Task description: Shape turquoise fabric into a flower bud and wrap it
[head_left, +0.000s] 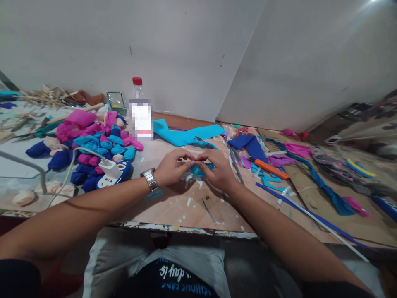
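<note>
Over the middle of the table, my left hand and my right hand meet, thumbs and forefingers pinched together. Between them is a small piece of turquoise crepe paper, its upper edge gripped by the fingertips of both hands. Part of the piece is hidden behind the right fingers. Just beyond the hands lies a long strip of bright blue crepe paper. A heap of rolled paper flowers in turquoise, pink and dark blue sits left of my left hand.
A white and blue power strip with a plugged-in cable stands near my left forearm. Behind it is a red-capped bottle. To the right are an orange utility knife, paper scraps and a thin white stick. A wall closes off the back.
</note>
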`<state>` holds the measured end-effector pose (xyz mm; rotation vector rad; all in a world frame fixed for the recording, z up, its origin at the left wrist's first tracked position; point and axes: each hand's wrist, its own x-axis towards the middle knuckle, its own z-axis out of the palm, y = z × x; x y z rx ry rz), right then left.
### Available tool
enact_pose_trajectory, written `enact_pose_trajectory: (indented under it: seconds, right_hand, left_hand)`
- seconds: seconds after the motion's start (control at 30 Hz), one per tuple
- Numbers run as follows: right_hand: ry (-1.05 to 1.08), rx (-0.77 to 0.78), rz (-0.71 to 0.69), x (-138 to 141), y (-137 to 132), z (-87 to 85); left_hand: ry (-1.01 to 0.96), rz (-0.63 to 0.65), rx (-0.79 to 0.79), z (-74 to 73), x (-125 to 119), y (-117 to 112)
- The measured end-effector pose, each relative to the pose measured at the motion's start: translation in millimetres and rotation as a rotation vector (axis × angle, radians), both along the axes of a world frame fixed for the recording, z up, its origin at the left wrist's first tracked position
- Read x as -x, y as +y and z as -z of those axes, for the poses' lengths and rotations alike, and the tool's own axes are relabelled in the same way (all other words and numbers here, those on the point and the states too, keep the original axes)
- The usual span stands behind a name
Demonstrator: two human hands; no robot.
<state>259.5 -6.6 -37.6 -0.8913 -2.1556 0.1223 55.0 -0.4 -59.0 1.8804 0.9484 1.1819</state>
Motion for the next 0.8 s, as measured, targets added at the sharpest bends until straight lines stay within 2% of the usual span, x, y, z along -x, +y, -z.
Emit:
enact_pose_trajectory:
  seconds: [0.2,0.53,0.8]
  right_hand:
    - [0.01,-0.033,-0.032,0.2,-0.6,-1.7]
    - [0.002,0.02,0.023,0.8,-2.0,-3.8]
    - [0.004,0.041,0.038,0.4,-1.3,-1.2]
  left_hand:
    - [-0.005,0.026,-0.047,-1.1,0.3,0.7]
    - [-0.052,0.082,0.11,-6.7,0.6,-2.8]
    - [-0.095,0.125,0.138,-6.9,-0.4,-2.5]
